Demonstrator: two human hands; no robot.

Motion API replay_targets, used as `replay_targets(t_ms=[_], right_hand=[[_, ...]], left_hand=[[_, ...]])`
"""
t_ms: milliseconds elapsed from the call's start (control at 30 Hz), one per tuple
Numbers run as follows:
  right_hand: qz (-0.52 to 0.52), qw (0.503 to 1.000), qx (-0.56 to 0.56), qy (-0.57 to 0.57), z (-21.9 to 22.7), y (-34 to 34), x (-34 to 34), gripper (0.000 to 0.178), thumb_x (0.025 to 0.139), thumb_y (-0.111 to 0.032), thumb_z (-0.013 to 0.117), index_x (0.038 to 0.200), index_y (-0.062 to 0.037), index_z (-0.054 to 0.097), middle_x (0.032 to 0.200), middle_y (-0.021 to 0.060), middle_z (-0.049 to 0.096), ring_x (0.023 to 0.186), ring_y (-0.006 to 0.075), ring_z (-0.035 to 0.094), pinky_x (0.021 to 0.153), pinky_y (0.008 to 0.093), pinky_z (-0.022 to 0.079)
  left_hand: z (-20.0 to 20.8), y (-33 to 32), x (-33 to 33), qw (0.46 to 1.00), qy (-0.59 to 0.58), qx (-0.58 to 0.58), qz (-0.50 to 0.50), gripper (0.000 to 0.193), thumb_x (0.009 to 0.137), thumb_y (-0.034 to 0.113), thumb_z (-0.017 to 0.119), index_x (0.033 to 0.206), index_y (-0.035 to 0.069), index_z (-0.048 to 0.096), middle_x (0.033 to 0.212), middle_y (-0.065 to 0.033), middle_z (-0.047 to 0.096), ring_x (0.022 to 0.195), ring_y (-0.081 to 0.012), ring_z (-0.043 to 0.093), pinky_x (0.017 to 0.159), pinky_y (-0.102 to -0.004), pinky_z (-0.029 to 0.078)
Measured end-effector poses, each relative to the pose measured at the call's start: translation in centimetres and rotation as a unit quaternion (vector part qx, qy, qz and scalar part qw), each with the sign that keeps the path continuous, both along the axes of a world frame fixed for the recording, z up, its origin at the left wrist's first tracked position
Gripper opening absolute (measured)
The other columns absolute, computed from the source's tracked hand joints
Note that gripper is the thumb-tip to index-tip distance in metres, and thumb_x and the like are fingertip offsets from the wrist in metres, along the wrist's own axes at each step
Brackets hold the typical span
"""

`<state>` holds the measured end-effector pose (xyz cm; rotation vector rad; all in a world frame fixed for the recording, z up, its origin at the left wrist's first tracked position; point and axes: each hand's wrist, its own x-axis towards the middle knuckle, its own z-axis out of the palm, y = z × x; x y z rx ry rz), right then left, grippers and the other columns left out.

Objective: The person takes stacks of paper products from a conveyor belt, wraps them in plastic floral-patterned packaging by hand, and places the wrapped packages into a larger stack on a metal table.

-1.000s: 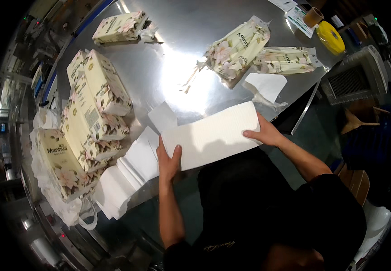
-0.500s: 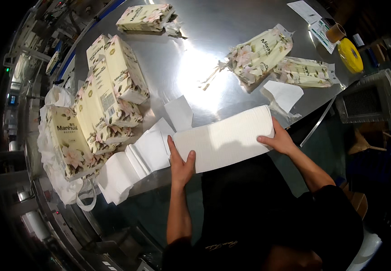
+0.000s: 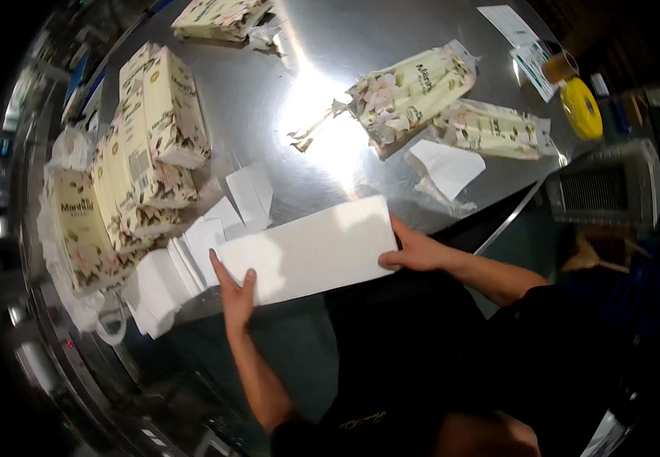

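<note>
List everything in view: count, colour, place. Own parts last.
tissue stack: one, white, between both hands, near table edge
loose tissues: several, white, around the stack's left end
floral pack pile: at least four packs, cream, table's left
far floral pack: one, cream, far left
right floral packs: two, cream, table's right
white sheet: one, right, nearer than those packs
plastic bag: one, white, left of pile
papers: at least two, mostly white, far right
brown roll: one, by papers
yellow roll: one, right edge
slatted box: one, grey, off table's right
metal table: one, silver, centre
machinery: count unclear, left rim
left hand: one, bare, stack's left end
right hand: one, bare, stack's right end
</note>
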<state>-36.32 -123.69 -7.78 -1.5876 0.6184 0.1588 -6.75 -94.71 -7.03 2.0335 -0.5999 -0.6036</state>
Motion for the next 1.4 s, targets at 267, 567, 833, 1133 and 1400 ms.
replay_targets(t_ms=[267, 567, 833, 1133, 1400], right_hand=[[0.054, 0.959, 0.267, 0.081, 2.4, 0.0, -1.8, 0.092, 0.087, 0.006, 0.06, 0.163, -0.0021, 0.007, 0.159, 0.0202, 0.035, 0.148, 0.0316, 0.036, 0.115, 0.0392, 0.037], [0.617, 0.745, -0.082, 0.241, 7.5, -7.7, 5.8, 0.047, 0.096, -0.033, 0.067, 0.133, -0.0049, 0.063, 0.112, 0.014, 0.073, 0.106, 0.0229, 0.069, 0.095, 0.0363, 0.053], [0.468, 0.781, -0.327, -0.252, 10.2, 0.5, 30.1, 0.024, 0.091, -0.012, 0.073, 0.114, -0.0057, 0.073, 0.097, 0.0107, 0.075, 0.088, 0.0269, 0.072, 0.08, 0.0357, 0.056], [0.473, 0.407, -0.572, -0.532, 0.9, 18.9, 45.8, 0.08, 0.079, -0.012, 0.068, 0.155, -0.0233, 0.043, 0.156, 0.0063, 0.046, 0.144, 0.0266, 0.043, 0.121, 0.0523, 0.028], [0.516, 0.461, -0.483, -0.536, 1.7, 23.5, 50.6, 0.06, 0.083, -0.018, 0.075, 0.14, -0.0162, 0.057, 0.144, 0.0087, 0.055, 0.136, 0.0282, 0.049, 0.118, 0.0482, 0.034]], left_hand=[[-0.1, -0.9, 1.7, 0.993, -0.002, 0.061, 0.097, 0.083, 0.082, 0.029, 0.086, 0.148, -0.003, 0.047, 0.135, -0.0186, 0.062, 0.126, -0.0256, 0.058, 0.107, -0.0372, 0.045], [-0.8, -1.5, 0.6, 0.985, -0.079, 0.153, 0.016, 0.092, 0.079, 0.047, 0.075, 0.157, 0.015, 0.039, 0.129, -0.0254, 0.064, 0.117, -0.0403, 0.064, 0.099, -0.0458, 0.051], [0.9, -3.0, -1.3, 0.966, -0.114, 0.222, 0.068, 0.086, 0.081, 0.049, 0.07, 0.157, 0.021, 0.04, 0.116, -0.0212, 0.065, 0.105, -0.0399, 0.067, 0.091, -0.0514, 0.054], [0.6, -2.6, -1.4, 0.967, -0.112, 0.207, 0.096, 0.076, 0.081, 0.044, 0.068, 0.15, 0.02, 0.047, 0.119, -0.0208, 0.063, 0.106, -0.0398, 0.067, 0.093, -0.0525, 0.052], [0.8, -2.6, -1.3, 0.963, -0.109, 0.222, 0.107, 0.078, 0.081, 0.046, 0.07, 0.151, 0.02, 0.049, 0.115, -0.021, 0.064, 0.109, -0.0375, 0.065, 0.094, -0.051, 0.051]])
